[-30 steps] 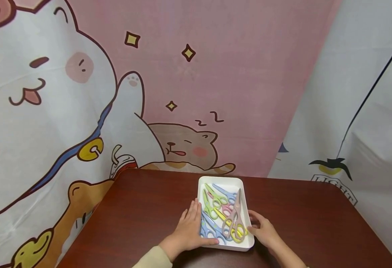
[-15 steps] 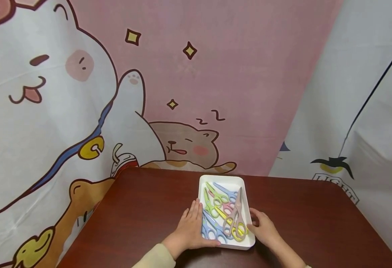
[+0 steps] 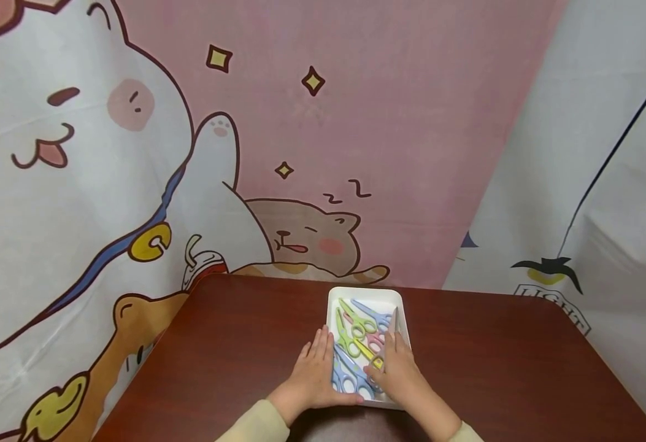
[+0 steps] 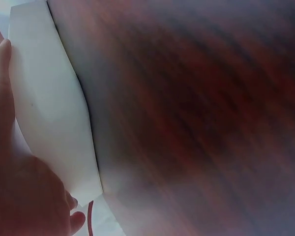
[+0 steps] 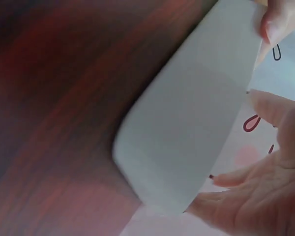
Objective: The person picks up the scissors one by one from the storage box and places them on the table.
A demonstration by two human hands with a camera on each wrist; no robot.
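A white tray (image 3: 330, 301) with several scissors in it stands on the table. Along its left wall lies my left hand (image 3: 313, 374), fingers straight, thumb stretched across the near rim. My right hand (image 3: 405, 376) is over the tray's right part and covers most of the grey-pink scissors (image 3: 394, 320); its thumb and fingers are spread apart in the right wrist view, where contact with the scissors is hidden. Yellow scissors (image 3: 364, 350) are partly covered too. Left of that hand lie blue scissors (image 3: 352, 368) and green scissors (image 3: 345, 337). Pink scissors (image 3: 375, 341) lie among them.
The dark red-brown table (image 3: 234, 344) spreads to both sides of the tray. Behind it hangs a pink and white cloth (image 3: 400, 153) printed with cartoon animals, close to the table's far edge.
My right hand has left the tray's right wall and moved left, over the grey-pink scissors. My left hand stays at the left wall.
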